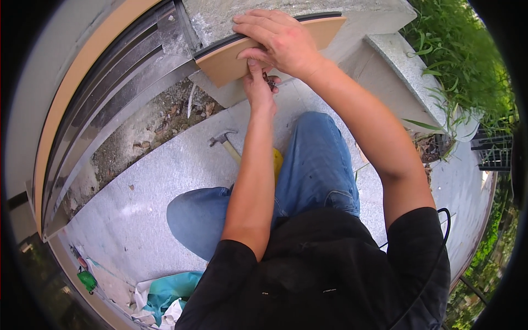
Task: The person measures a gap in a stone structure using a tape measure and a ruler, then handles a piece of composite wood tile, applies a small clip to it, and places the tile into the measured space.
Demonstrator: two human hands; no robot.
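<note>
With the right hand [283,47], pinching the flat tan board with a black edge [225,66] beside the rough grey concrete ledge [217,21]; with the left hand [258,92], grasping a small, partly hidden, dark metallic tool [270,82] at its underside; ideally bracing the board firmly, guarding fingertips.

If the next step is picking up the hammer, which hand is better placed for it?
Probably the left hand: it is nearer to the hammer, though it seems to hold a small metal thing. The right hand is farther, holding the board.
</note>
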